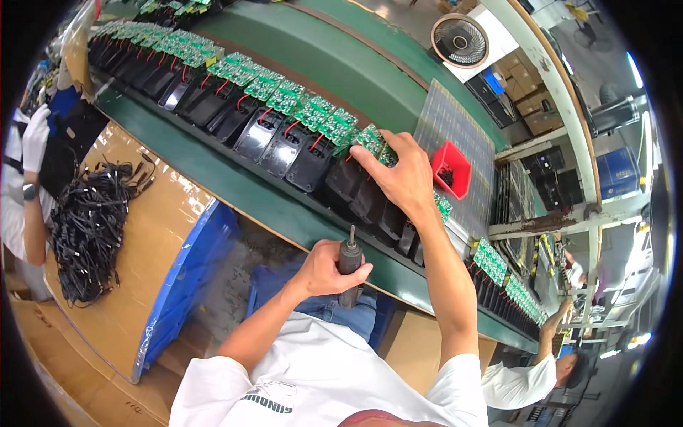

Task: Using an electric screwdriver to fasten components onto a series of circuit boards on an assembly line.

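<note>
My left hand (pixel 329 269) is wrapped round a dark electric screwdriver (pixel 349 257), whose thin bit points up and away from me. My right hand (pixel 398 171) reaches over the long row and pinches a green circuit board (pixel 369 141) between thumb and fingers. Under that board lies a black plastic housing (pixel 343 183), with a red wire running near it. To the left of the hand, more housings (pixel 280 154) stand in line, each with a green board (pixel 316 112) at its far end, joined by red wires. My right hand and wrist hide part of the row.
A red bin (pixel 451 169) with small dark parts sits right of my right hand. Along the bench runs a green belt (pixel 284 50). Black cables (pixel 92 228) lie heaped on cardboard at left. A co-worker's gloved hand (pixel 35 139) is at far left; another person (pixel 526 377) works at right.
</note>
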### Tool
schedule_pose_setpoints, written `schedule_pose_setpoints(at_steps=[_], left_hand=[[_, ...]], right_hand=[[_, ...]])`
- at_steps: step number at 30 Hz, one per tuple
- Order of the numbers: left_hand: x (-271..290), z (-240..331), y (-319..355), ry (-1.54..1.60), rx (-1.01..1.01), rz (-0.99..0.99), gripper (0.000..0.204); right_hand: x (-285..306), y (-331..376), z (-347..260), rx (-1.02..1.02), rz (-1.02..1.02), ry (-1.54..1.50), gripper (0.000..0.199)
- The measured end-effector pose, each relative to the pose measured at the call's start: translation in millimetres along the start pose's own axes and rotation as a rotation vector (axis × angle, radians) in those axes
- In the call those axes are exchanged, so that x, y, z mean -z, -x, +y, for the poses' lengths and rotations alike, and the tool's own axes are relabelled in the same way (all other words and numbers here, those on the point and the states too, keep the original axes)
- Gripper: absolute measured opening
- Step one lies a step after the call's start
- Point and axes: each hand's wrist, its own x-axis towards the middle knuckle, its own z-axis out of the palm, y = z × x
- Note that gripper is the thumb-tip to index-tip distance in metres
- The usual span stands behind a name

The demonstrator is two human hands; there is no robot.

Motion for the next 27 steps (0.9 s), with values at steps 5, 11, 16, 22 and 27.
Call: schedule_pose_setpoints(at_steps=[5,11,16,22,27], left_hand=[[4.4,-6.1,1.0,-0.031,0.006,-0.024,0.014],[4.0,-5.7,0.4,-0.038,-0.009,-0.056,0.012],[6.6,-0.8,2.4,-0.068,-0.021,-0.050,0.011],[-6.4,0.6,-4.6,-0.079,0.034,-0.116,0.010],[-6.5,-2.7,-5.8,-0.028,0.032,-0.063,0.010]], right_hand=[[-10.2,-4.9,-4.4,0.031,-0.004,0.128,0.061],[-15.1,-4.5,-3.2,0.028,0.071,0.209,0.065],[-31.6,-7.2,5.8,0.153,0.071,0.166,0.067],[-15.5,-7.3,20.8,0.216,0.245,0.135,0.061],[23.1,12.6,27.7,0.183,0.154,-0.362,0.045]])
